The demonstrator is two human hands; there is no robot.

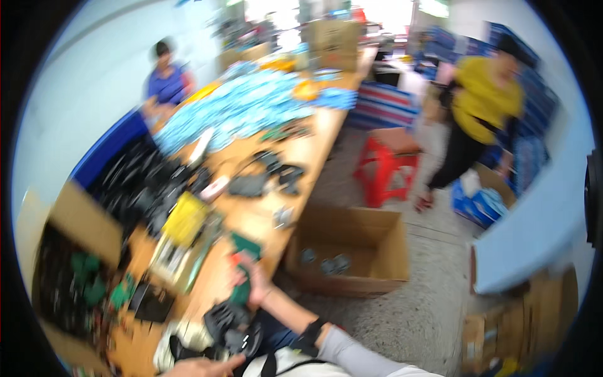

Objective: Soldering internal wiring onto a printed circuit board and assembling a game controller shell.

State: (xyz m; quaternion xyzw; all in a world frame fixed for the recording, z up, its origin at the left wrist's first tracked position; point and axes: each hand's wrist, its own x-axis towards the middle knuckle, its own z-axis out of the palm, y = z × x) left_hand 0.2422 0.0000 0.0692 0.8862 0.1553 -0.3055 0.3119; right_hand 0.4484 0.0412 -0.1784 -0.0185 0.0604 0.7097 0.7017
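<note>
Near the table's right edge, my right hand [254, 281] is closed around a green hand tool [240, 294] with a red part. Motion blur hides its exact kind. My left hand [204, 366] is at the lower edge, partly cut off. One finger reaches along the underside of a black, rounded part [231, 323], and the hand seems to grip it; the other fingers are hidden. Beside this part is a white bag or cloth [182, 339] with black pieces on it.
The wooden table [248, 217] bears black parts, a yellow-topped box [185, 220] and a heap of light blue packets [239, 107]. An open carton [348, 251] and red stool [386, 166] stand right. One person [166, 81] is behind the table, another [483, 94] at right.
</note>
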